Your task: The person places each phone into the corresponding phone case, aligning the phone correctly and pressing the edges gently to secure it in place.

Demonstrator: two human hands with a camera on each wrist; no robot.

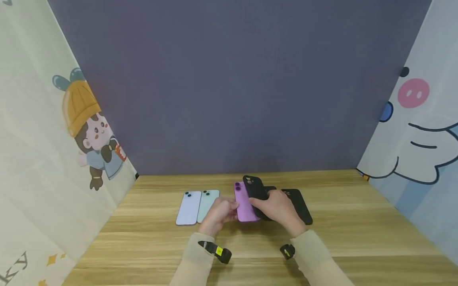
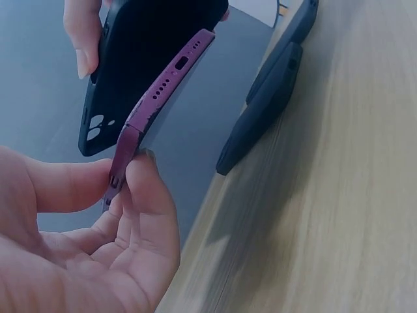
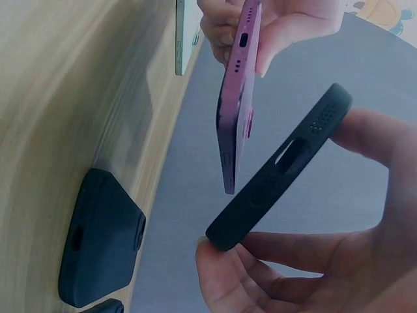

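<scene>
My left hand pinches a purple phone by its left edge between thumb and fingers, clear of the table. In the left wrist view, the charging port shows in the end of the purple phone. My right hand grips a black phone case by its two long sides. The case is tilted beside the phone and overlaps it in the head view. Seen from the right wrist, the black case has a port cutout and speaker holes, and the purple phone is outside it.
On the wooden table, a pale lavender phone and a mint green phone lie side by side at left. Two more black cases lie at right, one partly behind my right hand. A grey panel stands behind.
</scene>
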